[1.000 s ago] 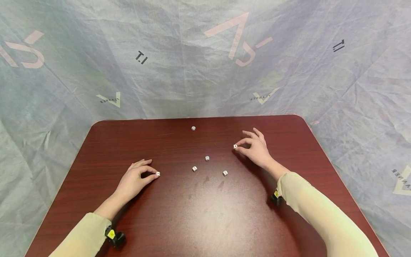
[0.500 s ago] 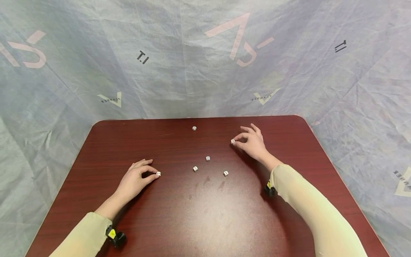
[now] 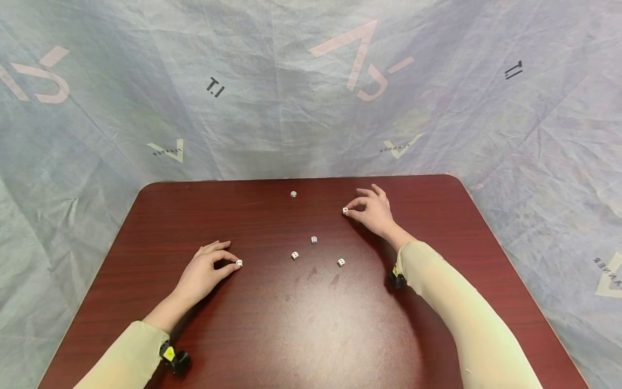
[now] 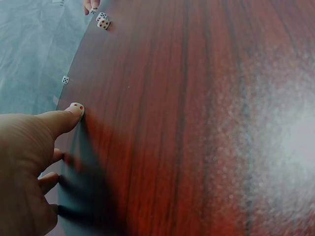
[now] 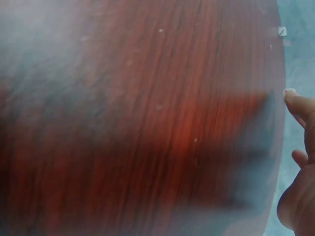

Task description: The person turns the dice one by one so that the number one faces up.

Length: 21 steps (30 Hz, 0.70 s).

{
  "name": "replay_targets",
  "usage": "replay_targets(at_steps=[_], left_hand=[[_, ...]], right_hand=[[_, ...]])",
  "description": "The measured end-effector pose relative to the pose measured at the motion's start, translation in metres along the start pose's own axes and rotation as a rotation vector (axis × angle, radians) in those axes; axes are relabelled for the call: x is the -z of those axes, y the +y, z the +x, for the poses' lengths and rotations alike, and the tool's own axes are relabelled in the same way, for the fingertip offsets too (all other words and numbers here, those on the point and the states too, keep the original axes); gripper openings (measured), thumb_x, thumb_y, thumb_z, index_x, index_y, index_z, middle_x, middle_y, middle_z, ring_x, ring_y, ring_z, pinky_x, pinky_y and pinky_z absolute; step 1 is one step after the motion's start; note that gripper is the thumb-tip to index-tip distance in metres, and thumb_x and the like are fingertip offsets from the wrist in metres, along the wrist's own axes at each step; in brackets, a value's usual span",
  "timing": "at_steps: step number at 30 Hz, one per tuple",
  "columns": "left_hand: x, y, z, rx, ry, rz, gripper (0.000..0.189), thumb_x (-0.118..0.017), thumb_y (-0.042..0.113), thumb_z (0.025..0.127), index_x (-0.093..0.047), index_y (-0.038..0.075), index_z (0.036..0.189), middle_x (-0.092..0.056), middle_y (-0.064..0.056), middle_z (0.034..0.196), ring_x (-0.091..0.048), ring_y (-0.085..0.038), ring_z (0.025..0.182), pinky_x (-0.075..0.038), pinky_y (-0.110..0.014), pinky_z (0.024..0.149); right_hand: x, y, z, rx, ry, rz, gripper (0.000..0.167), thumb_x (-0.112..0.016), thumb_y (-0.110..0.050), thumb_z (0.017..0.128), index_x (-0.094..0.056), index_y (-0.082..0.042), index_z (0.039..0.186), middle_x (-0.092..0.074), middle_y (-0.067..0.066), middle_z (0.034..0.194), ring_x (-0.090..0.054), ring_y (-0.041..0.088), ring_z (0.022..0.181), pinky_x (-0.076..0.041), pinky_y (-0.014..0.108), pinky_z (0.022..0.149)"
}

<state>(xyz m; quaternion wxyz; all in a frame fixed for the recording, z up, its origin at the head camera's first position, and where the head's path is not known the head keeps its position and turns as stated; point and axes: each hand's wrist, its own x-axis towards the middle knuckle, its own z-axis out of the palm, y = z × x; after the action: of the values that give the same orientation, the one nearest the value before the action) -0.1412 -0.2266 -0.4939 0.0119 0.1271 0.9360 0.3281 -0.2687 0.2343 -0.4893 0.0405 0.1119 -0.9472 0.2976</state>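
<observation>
Between thumb and index finger, my left hand (image 3: pixel 201 275) pinches a small white die (image 3: pixel 239 263) low over the left part of the table. My right hand (image 3: pixel 373 212) pinches another white die (image 3: pixel 345 210) at the back right, its other fingers spread. In the left wrist view, the thumb covers much of the left die (image 4: pixel 78 108). Only a sliver of the held die (image 5: pixel 289 91) shows past the thumb in the right wrist view. Loose dice lie between the hands: one die (image 3: pixel 313 240) near the middle, one (image 3: pixel 295 255) left of it, and one (image 3: pixel 341 262) to the right.
Near the back edge of the dark red wooden table (image 3: pixel 311 335) lies a further die (image 3: pixel 293 194). A grey printed cloth (image 3: pixel 272 108) hangs behind the table and along both sides. Each sleeve end carries a black wrist device (image 3: pixel 176 361).
My right hand has moved left and toward the back edge with its die, across the table. The left hand and its die stay in place, and the loose dice lie still.
</observation>
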Motion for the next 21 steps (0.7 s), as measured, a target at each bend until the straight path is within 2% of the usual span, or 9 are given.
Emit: replay_targets(at_steps=[6,21], left_hand=[[-0.001,-0.001,0.001,-0.015,0.006,-0.001,0.013,-0.081,0.028,0.091,-0.079,0.021,0.101,-0.055,-0.017,0.147,-0.036,-0.041,0.146,-0.019,-0.062,0.121],[-0.001,-0.001,0.001,-0.012,0.007,0.004,0.012,-0.081,0.028,0.091,-0.079,0.021,0.101,-0.055,-0.017,0.147,-0.036,-0.041,0.146,-0.018,-0.062,0.121]], right_hand=[[-0.005,-0.001,0.004,0.012,-0.001,0.006,0.014,-0.081,-0.035,0.09,-0.082,-0.023,0.098,-0.048,0.015,0.153,-0.01,0.042,0.153,-0.006,0.066,0.121],[-0.013,-0.003,0.01,0.025,0.007,0.004,0.014,-0.081,-0.035,0.09,-0.082,-0.024,0.098,-0.05,0.014,0.152,-0.01,0.041,0.153,-0.005,0.063,0.122]])
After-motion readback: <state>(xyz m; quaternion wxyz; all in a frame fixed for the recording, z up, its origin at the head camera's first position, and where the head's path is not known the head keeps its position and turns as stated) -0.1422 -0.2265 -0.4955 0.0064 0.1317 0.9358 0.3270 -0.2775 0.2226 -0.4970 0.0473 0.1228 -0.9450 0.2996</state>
